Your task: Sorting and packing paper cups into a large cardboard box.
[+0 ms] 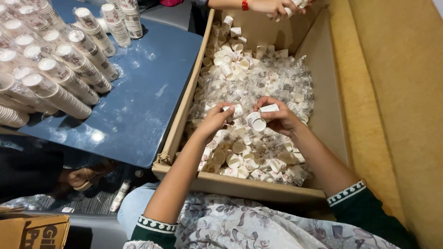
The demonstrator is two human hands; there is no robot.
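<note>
Cups (256,122) | between both hands (217,117) (279,117) | above box (240,186)

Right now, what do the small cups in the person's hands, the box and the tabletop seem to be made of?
Small cups: apparently paper, matte white with a rolled rim.
Box: brown corrugated cardboard, dull, with raw cut edges.
Tabletop: hard glossy blue surface, maybe laminate or plastic; bright lamp reflections show.

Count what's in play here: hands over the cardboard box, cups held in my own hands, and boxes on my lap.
Hands over the box: 3 (left hand, right hand, another person's hand)
Small paper cups held: 3
Cardboard box: 1
Total: 7
</note>
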